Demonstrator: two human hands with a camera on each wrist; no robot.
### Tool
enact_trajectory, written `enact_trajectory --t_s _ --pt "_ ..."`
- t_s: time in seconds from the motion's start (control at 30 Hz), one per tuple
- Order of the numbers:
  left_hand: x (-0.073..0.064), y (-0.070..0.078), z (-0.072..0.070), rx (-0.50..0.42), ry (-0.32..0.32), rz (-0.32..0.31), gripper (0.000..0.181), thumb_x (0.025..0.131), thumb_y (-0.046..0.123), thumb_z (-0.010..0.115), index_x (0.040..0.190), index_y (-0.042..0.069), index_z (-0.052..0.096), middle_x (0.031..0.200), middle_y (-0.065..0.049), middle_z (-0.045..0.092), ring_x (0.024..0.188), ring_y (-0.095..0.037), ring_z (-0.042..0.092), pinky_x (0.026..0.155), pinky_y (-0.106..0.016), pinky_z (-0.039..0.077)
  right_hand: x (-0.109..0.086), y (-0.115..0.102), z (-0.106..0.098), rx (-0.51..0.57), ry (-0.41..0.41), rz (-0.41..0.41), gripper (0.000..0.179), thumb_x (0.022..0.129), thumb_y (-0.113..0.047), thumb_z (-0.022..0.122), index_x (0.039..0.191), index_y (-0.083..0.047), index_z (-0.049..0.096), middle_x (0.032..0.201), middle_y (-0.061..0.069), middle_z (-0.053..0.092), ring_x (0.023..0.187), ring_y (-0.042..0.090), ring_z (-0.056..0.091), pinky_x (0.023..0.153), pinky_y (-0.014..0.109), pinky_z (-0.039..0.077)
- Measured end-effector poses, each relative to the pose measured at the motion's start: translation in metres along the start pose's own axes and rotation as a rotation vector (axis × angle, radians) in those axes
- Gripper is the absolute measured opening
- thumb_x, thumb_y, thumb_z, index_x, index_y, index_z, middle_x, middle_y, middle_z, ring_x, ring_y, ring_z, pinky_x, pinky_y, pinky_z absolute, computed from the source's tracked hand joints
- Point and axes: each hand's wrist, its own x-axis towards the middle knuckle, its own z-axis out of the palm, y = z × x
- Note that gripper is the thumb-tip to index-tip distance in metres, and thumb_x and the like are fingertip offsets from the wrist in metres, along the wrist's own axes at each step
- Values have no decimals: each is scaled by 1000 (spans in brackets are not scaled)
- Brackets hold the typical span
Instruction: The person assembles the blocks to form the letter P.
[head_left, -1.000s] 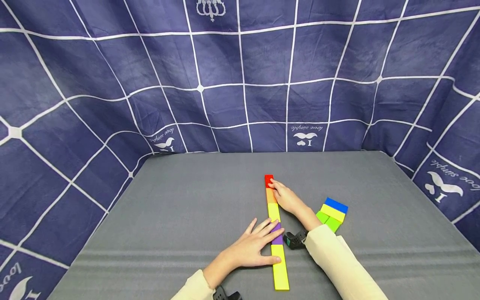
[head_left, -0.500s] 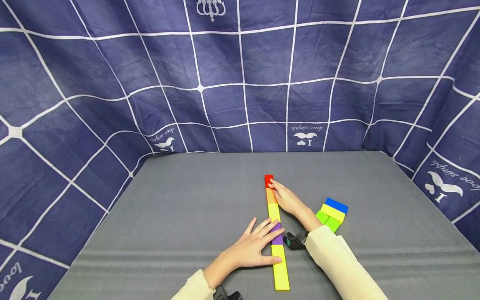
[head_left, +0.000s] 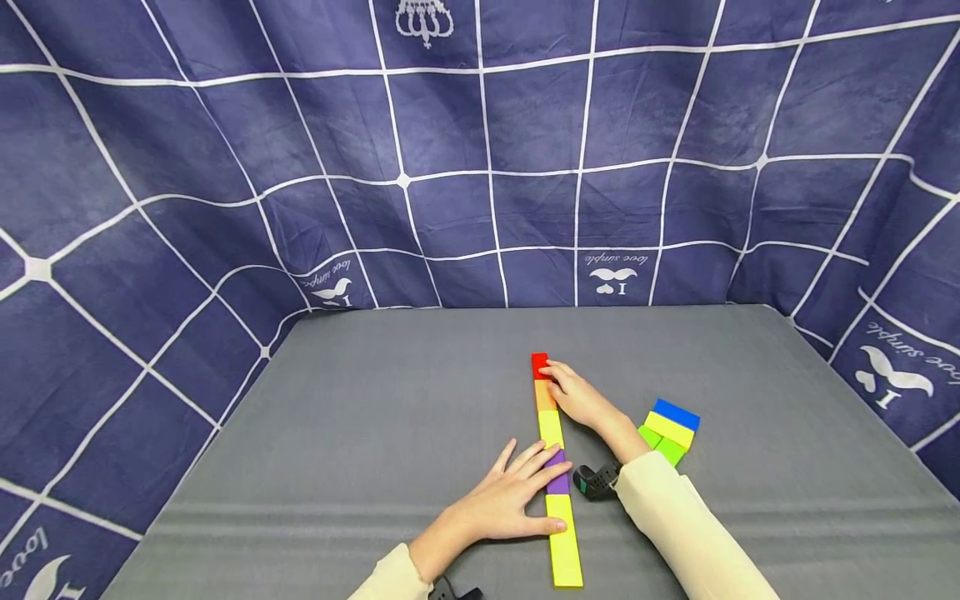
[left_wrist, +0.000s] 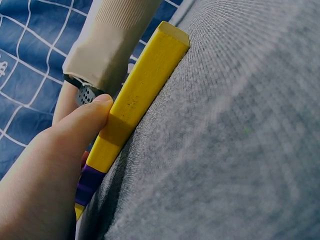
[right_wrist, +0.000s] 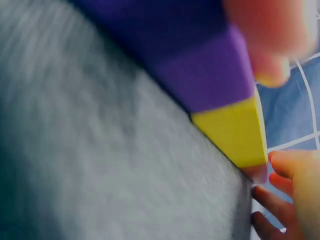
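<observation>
Coloured wooden blocks lie end to end in a straight row on the grey surface. From the far end come a red block (head_left: 539, 365), an orange block (head_left: 544, 396), a yellow block (head_left: 551, 427), a purple block (head_left: 558, 482) and a long yellow block (head_left: 565, 554). My left hand (head_left: 501, 502) is spread from the left, fingertips across the purple block and thumb on the long yellow one. Further up, my right hand (head_left: 581, 398) touches the row from the right, its fingers over the red and orange blocks. In the left wrist view the left thumb rests along the long yellow block (left_wrist: 145, 75).
Right of the row, near my right forearm, a blue block (head_left: 677, 413), a yellow block (head_left: 670, 431) and two green blocks (head_left: 670, 451) lie together. A blue curtain (head_left: 450, 208) with white lines hangs behind and beside the grey surface (head_left: 360, 400).
The head view has shifted very slightly. Both hands keep their places on the row, and the blocks lie as before.
</observation>
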Motion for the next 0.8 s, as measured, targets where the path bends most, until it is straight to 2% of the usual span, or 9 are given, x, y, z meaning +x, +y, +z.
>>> enact_trajectory --t_s 0.17,0.27,0.43,0.8 --pt "0 2 3 15 13 8 68 84 63 43 142 32 27 151 7 21 141 -15 17 110 -54 14 -8 -3 -13 -26 -34 37 35 94 -14 45 127 -2 49 134 19 45 126 35 41 104 50 32" --pt "1 1 4 38 27 13 68 84 63 42 142 31 27 151 6 22 140 -15 18 110 -54 14 -13 -5 -21 -40 -16 67 34 94 -17 46 126 -7 51 132 14 48 126 32 43 103 50 34" --pt "0 -1 2 23 22 11 67 85 64 39 142 31 27 152 6 21 141 -15 18 111 -53 13 -23 -9 -34 -69 22 103 33 95 -20 45 125 -11 53 131 11 50 124 32 45 99 54 36" --pt "0 0 2 15 13 13 67 85 63 40 142 30 27 152 7 21 140 -14 18 111 -53 14 -52 -11 -58 -120 60 120 32 94 -20 47 124 -10 55 127 12 53 120 33 48 96 54 38"
